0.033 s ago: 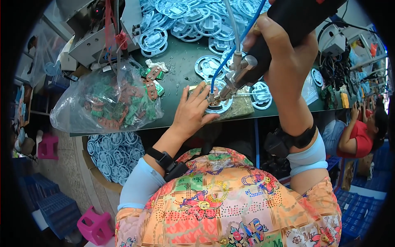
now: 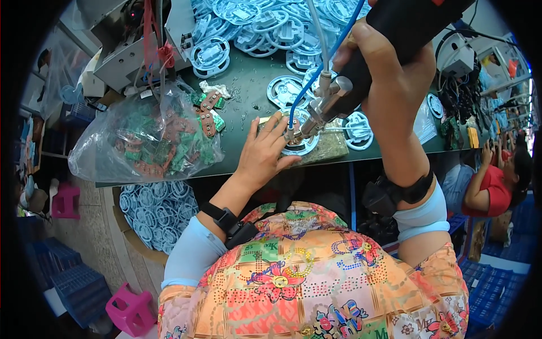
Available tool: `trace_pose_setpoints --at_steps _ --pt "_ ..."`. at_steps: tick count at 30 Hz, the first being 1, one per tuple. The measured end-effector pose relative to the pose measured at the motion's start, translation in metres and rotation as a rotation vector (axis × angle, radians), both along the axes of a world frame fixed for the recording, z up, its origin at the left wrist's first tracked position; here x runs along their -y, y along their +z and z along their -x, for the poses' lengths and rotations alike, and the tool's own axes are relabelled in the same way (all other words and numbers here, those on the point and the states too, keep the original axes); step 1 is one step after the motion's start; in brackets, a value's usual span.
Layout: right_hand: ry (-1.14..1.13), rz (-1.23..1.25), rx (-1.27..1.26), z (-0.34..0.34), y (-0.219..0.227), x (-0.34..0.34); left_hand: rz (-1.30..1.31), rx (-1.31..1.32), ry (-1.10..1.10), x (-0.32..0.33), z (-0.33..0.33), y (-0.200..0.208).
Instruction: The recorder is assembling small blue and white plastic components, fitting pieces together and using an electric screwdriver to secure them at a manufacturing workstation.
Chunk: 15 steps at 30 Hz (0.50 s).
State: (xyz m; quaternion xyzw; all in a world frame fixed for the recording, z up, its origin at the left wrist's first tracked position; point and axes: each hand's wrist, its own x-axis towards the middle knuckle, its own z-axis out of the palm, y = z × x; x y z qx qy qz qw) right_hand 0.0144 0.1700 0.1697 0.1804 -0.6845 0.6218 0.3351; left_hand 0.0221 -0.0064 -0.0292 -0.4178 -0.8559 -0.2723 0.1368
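Note:
My right hand (image 2: 395, 79) is wrapped round a black electric screwdriver (image 2: 418, 28), held at a slant. Its metal nose (image 2: 319, 110), fed by a blue hose (image 2: 307, 85), points down onto a light-blue round plastic part (image 2: 307, 148). That part lies on a worn block (image 2: 330, 147) at the table's near edge. My left hand (image 2: 262, 150) rests flat with fingers stretched out over the part's left side, close to the nose, holding nothing in its grasp. A brown piece with metal contacts shows partly under the fingertips; the exact tip contact is hidden.
A clear bag (image 2: 164, 141) of green and brown circuit pieces lies left on the green table (image 2: 257, 73). Loose screws are scattered behind it. Blue plastic parts (image 2: 265, 25) pile up at the back; more fill a round container (image 2: 158, 217) below. Another person (image 2: 491, 186) sits far right.

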Motion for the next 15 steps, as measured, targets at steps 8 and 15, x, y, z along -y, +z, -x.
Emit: trace_pose_setpoints --at_steps 8,15 --pt "-0.052 0.185 0.080 -0.003 -0.004 0.010 0.010 -0.011 0.009 0.001 0.001 -0.006" --pt "0.021 0.235 0.114 -0.007 0.011 0.009 0.010 -0.018 0.037 -0.002 0.001 0.000"
